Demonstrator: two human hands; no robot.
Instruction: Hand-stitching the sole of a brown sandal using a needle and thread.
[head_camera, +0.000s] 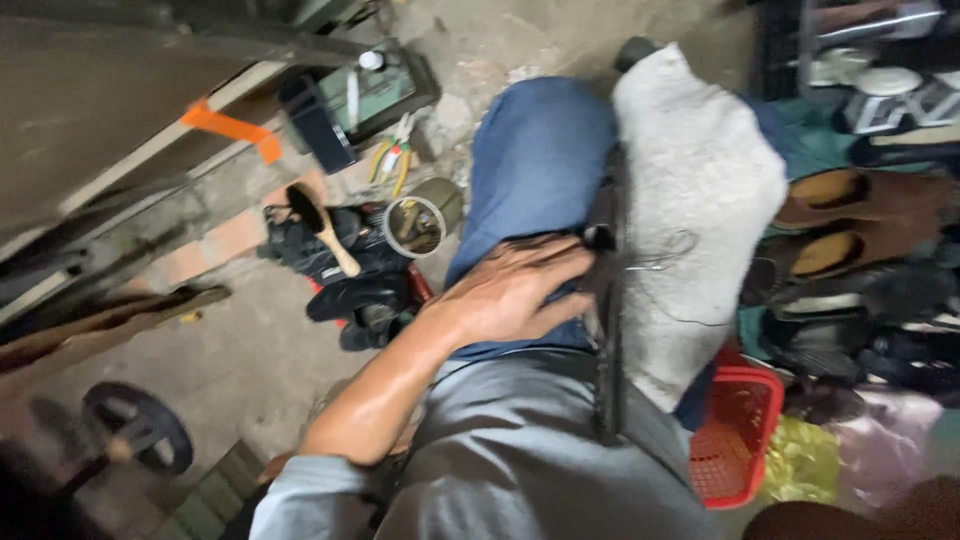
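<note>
Head view: tin (415, 225) beside brush (322, 228).

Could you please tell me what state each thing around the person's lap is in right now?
Left hand: open, fingers spread, pressing flat on the dark strap.
Dark strap: stretched along the lap, beside the grey cloth.
Grey cloth: draped over the right knee.
Tin can: lidless, tipped toward the camera.
Wooden-handled brush: lying on dark shoes.
Red basket: upright; contents unclear.
Brown shoes: paired, openings showing.
</note>
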